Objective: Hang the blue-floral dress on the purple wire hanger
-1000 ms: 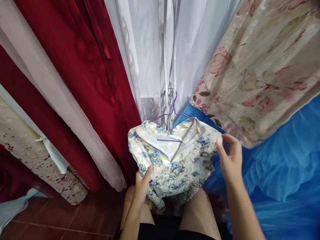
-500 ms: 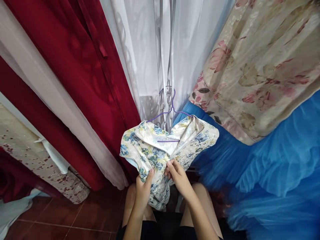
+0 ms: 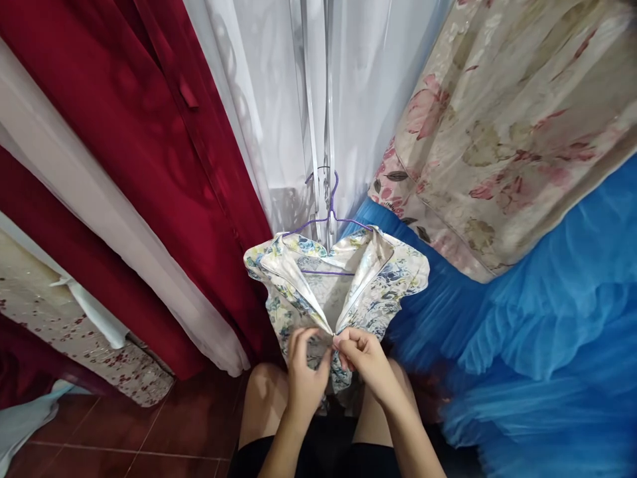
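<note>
A cream floral dress [image 3: 291, 292] with blue and yellow flowers hangs in front of me on a purple hanger [image 3: 332, 211]. Its front or back opening spreads into a deep V, with pale lining showing at the edges. At the bottom point of that V, my right hand [image 3: 365, 355] pinches the fabric edges; a small fastener there is too small to make out. My left hand [image 3: 304, 368] is just left of that point, thumb and forefinger apart in a curve, close against the dress. Below the hands the dress bunches between my knees.
White sheer gowns [image 3: 279, 86] hang behind the hanger. Dark red cloth [image 3: 149, 166] drapes at the left, near a beige sequinned garment [image 3: 99, 332]. On the right are a pink-flowered gown [image 3: 492, 146] and blue tulle [image 3: 537, 325]. Red-brown tiles [image 3: 184, 425] form the floor.
My left hand has let go of the dress's side and moved right, beside my right hand. My right hand has moved slightly down, and the V opening now reaches lower.
</note>
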`<state>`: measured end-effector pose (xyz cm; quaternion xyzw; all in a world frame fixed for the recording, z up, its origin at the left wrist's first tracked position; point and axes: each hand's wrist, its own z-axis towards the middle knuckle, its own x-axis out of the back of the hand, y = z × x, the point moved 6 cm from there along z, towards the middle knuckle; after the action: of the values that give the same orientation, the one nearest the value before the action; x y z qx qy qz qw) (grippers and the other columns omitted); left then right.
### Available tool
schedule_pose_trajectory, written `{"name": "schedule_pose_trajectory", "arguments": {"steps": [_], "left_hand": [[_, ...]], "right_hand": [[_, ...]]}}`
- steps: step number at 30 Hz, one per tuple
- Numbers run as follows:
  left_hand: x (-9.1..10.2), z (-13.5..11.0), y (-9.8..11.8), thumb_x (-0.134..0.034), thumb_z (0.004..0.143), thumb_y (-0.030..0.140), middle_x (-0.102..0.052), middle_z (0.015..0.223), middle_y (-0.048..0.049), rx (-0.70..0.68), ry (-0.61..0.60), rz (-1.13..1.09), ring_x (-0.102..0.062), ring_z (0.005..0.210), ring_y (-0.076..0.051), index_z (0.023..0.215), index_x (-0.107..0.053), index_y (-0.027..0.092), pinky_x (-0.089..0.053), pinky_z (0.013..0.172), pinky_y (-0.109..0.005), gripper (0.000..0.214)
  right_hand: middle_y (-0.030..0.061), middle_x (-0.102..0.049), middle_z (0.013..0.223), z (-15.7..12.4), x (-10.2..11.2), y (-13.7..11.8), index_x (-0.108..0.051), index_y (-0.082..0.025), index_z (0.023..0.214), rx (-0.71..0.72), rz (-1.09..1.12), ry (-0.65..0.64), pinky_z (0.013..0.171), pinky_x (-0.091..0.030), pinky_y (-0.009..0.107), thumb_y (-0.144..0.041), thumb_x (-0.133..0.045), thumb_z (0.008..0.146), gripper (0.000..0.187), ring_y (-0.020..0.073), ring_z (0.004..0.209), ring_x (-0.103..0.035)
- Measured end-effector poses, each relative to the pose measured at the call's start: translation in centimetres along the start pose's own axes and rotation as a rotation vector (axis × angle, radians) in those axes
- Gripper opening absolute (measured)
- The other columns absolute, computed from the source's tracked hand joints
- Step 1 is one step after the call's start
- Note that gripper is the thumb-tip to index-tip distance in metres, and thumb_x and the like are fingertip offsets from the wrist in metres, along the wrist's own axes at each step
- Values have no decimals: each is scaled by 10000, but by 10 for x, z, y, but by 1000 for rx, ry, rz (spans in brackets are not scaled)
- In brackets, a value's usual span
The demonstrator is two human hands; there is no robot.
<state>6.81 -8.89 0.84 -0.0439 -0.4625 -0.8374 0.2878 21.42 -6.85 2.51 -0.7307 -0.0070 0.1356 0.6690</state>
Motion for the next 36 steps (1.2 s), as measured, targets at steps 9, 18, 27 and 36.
{"name": "schedule_pose_trajectory", "arguments": {"steps": [9, 18, 27, 36], "left_hand": [[-31, 0, 20, -551, 891, 126, -556, 724, -13, 45, -167, -141, -567, 720, -170, 708, -560, 200, -445, 705, -273, 198], [-33, -24, 18, -582, 851, 136, -593, 770, -43, 153, -362, -165, -583, 750, -211, 737, -592, 219, -451, 703, -313, 142], [22, 139, 94, -538, 987, 249, -669, 1015, -60, -241, -163, -207, -619, 918, -196, 1388, -561, 241, -477, 889, -326, 402], [32, 191, 139, -511, 1004, 241, -598, 948, -51, -497, -107, 23, -585, 931, -193, 974, -618, 188, -462, 866, -317, 123]], "right_hand": [[-50, -487, 433, 20, 18, -53, -688, -146, 721, 54, 102, 139, 413, -217, 221, -401, -712, 807, 271, 64, 396, -316], [-30, -547, 476, 77, 0, -170, -676, -140, 687, 331, 88, 167, 401, -246, 210, -392, -709, 768, 266, 58, 402, -367], [-92, -381, 443, 51, -1, -153, -615, -172, 675, 359, 111, 157, 430, -223, 221, -312, -669, 799, 195, 62, 406, -297], [-72, -404, 480, 71, 3, -124, -499, -209, 599, 379, -185, 258, 458, -202, 242, -372, -649, 770, 280, 78, 440, -296]]}}
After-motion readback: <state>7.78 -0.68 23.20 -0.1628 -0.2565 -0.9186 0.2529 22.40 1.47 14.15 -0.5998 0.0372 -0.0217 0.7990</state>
